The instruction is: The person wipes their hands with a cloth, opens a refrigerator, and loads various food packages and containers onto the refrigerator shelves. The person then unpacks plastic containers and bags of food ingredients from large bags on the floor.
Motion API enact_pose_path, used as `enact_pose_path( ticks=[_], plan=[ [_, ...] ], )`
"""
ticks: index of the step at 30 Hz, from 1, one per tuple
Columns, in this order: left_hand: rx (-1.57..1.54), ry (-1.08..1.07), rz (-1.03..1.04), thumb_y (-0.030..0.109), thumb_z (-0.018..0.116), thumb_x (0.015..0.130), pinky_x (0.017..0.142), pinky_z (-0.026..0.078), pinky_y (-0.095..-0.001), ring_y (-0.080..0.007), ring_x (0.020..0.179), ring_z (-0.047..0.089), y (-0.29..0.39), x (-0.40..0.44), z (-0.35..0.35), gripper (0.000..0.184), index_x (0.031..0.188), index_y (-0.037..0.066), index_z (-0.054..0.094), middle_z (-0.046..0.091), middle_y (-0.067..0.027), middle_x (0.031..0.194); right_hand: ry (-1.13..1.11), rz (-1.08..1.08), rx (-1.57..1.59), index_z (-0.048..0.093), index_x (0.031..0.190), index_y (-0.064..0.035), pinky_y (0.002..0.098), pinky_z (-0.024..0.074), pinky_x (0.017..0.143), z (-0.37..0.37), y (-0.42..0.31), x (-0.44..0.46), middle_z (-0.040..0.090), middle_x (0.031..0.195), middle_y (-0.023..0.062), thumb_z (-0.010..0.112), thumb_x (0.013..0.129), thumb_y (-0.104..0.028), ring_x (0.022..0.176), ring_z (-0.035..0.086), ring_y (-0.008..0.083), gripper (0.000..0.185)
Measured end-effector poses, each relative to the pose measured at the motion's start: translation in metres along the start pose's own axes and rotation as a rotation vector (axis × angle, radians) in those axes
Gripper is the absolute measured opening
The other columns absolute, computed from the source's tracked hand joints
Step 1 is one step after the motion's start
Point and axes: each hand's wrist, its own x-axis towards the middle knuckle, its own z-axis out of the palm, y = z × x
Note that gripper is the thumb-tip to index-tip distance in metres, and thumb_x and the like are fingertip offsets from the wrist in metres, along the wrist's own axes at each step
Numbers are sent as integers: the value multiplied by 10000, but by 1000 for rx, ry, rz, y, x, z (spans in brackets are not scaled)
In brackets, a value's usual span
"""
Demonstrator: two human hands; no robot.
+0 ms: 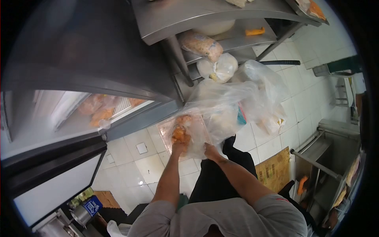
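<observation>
Grey short-sleeved shirt fabric (225, 215) lies nearest our camera. Beyond it, moist orange food pieces (181, 135) show within or beneath a clear, crumpled plastic bag (198, 143), left of centre on a shallow pinkish tray (162, 128), their longer stretch running away from us toward its far edge. Our left hand (179, 148) is nearer: the food lies straight ahead of its fingers, whose closure we cannot tell. Our right hand (212, 151), by the tray's near right corner, pinches the bag, the food ahead and leftward. Farther out are white floor tiles (150, 170).
</observation>
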Motion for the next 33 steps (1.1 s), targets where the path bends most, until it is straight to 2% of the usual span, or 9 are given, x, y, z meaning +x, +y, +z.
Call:
enact_pose_path(
  ticks=[6,10,13,14,18,24,28,30,33],
  plan=[
    [-333,389,-665,396,437,833,770,465,-386,-383,925,529,13,-20,2,499,1220,82,411,297,-242,1266,226,-184,193,457,1064,-23,363,432,721,0,-41,9,565,871,200,435,731,-59,811,554,313,336],
    [176,-132,-410,290,562,752,747,486,-385,-348,899,555,-46,42,50,385,1091,109,552,547,-143,1025,67,-87,375,353,1211,-56,343,428,732,-32,-86,-20,553,952,163,466,696,-2,835,537,258,530],
    [-694,510,-318,229,523,789,622,499,-364,-274,688,612,36,-13,-20,206,807,57,635,596,-133,642,-9,-203,484,323,1252,-78,330,427,745,-37,-98,-23,546,1025,142,503,668,24,883,537,236,619],
    [40,402,76,187,515,768,542,488,-371,-271,622,603,14,4,7,176,720,44,606,598,-124,649,4,-272,506,324,1254,-85,326,427,749,-39,-105,-22,545,1047,135,517,660,28,900,538,230,635],
    [-850,362,40,46,525,708,618,471,-320,-228,681,612,127,-77,-103,139,810,24,618,608,-153,693,19,-581,124,486,1086,-43,324,453,697,-58,-124,-7,600,906,147,566,645,-19,816,582,239,449],
    [-733,162,535,24,506,747,636,438,-283,-228,708,567,195,-103,-236,107,811,11,591,579,-120,751,2,-453,114,594,769,-1,340,469,606,-164,-182,-90,588,661,169,598,635,-97,642,597,282,165],
    [-574,910,800,61,575,711,628,418,-282,-195,701,508,259,-90,-423,71,776,69,548,514,-67,776,60,-511,75,579,753,-4,346,457,589,-229,-238,-169,581,672,169,590,610,-78,635,580,315,162],
    [-158,1309,402,214,605,695,792,360,-420,-298,918,468,275,-60,-514,245,886,75,538,491,-126,961,70,-725,-64,571,747,-14,355,444,560,-261,-271,-199,572,672,162,571,578,-32,643,562,338,170],
    [-99,1161,-59,375,669,620,940,303,-421,-308,1169,376,291,-1,-602,661,1196,126,462,447,-150,1211,202,-981,-139,563,735,-32,359,441,552,-310,-308,-215,558,643,142,581,568,-36,619,557,321,168]
  ],
)
